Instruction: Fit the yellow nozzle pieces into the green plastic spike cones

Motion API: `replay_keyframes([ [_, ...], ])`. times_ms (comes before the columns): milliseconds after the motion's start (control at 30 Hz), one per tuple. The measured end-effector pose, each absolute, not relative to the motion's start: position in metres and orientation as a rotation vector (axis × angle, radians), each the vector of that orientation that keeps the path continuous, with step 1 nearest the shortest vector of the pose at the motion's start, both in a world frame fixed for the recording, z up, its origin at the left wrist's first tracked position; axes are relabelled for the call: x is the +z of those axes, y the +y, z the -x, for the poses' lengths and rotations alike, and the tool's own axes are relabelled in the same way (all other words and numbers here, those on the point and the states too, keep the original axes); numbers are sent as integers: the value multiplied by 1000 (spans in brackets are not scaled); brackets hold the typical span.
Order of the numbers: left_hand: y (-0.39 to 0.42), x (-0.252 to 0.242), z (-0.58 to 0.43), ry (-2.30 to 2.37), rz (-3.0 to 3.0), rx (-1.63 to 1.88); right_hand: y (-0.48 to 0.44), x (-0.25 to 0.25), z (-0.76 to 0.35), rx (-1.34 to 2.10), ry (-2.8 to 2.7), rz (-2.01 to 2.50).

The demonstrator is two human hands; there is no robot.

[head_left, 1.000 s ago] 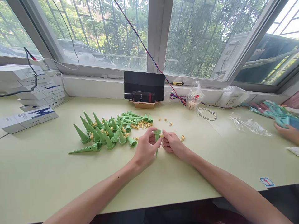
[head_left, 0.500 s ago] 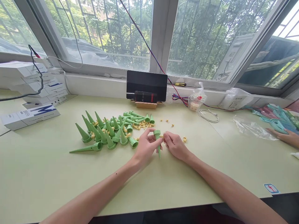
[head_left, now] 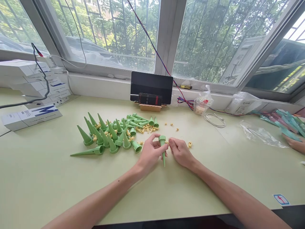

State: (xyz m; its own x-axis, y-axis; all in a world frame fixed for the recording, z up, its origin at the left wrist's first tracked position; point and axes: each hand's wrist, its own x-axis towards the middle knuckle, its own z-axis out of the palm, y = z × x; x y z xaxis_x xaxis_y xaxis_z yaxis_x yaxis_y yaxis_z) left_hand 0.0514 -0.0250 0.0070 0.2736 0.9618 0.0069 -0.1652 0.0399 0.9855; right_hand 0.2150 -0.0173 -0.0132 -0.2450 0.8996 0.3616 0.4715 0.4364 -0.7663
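My left hand [head_left: 152, 151] is closed around a green plastic spike [head_left: 162, 140], its wide capped end up and its thin tip pointing down. Between finger and thumb, my right hand [head_left: 181, 152] pinches a small yellow plastic piece [head_left: 167, 142], mostly hidden by the fingers. That piece meets the side of the spike; how deep it sits I cannot tell. To the left stand and lie several more green spikes [head_left: 112, 144], with small yellow pieces [head_left: 148, 128] scattered among them. One loose yellow piece [head_left: 190, 145] lies just right of my right hand.
A dark tablet [head_left: 152, 86] with a phone [head_left: 150, 99] before it stands by the window. White boxes [head_left: 32, 117] are at the left. A knotted plastic bag [head_left: 202, 103], a coiled cable [head_left: 214, 121] and clear film [head_left: 260, 135] lie right. Another person's hand [head_left: 294, 143] holds teal material.
The view has shifted slightly. My hands stay together at the spike, with the yellow piece still pinched against its side. At the far right, the other person's hand has moved.
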Motion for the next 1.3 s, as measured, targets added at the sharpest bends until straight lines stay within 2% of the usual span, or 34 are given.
replay_keyframes([
  [267,-27,3,-53,907,-1347,1123,-21,-13,-212,776,-1778,1174],
  [800,-29,1,-52,963,-1551,1177,-21,-8,-208,1444,-1380,1016],
  [1300,-28,1,-52,990,-1640,1118,-18,-12,-208,1482,-1324,1008],
])
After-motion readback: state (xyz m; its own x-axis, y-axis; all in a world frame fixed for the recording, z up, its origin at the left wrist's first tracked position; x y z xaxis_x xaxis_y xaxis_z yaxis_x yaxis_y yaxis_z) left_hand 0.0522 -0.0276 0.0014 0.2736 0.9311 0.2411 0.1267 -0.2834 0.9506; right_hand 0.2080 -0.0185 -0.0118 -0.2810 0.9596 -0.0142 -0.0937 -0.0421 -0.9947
